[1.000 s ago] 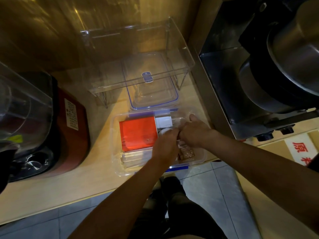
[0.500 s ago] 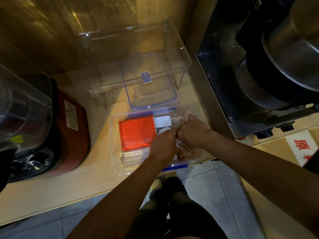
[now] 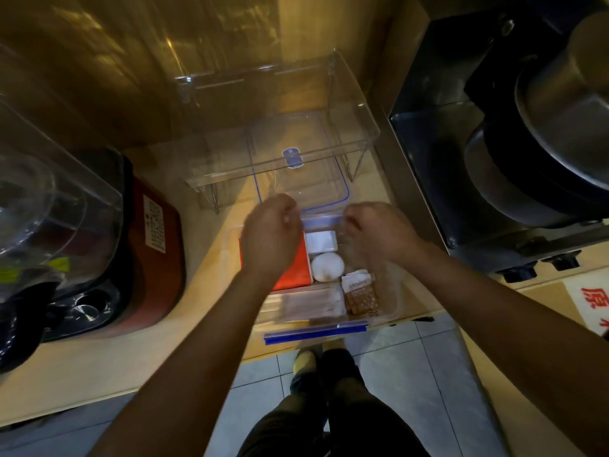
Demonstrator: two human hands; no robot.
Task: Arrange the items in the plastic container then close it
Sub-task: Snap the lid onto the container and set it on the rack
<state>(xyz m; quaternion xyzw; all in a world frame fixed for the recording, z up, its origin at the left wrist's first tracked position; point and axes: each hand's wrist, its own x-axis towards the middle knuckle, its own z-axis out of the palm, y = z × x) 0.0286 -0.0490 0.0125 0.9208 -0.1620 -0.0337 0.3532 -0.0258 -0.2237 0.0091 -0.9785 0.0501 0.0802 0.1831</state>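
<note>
Hands — left hand (image 3: 272, 237), right hand (image 3: 379, 235) — above open plastic container (image 3: 392, 301).

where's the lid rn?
Head view: the lid lies flat on the counter just behind the open container, under the clear acrylic riser, with both hands reaching toward its near edge.
</note>
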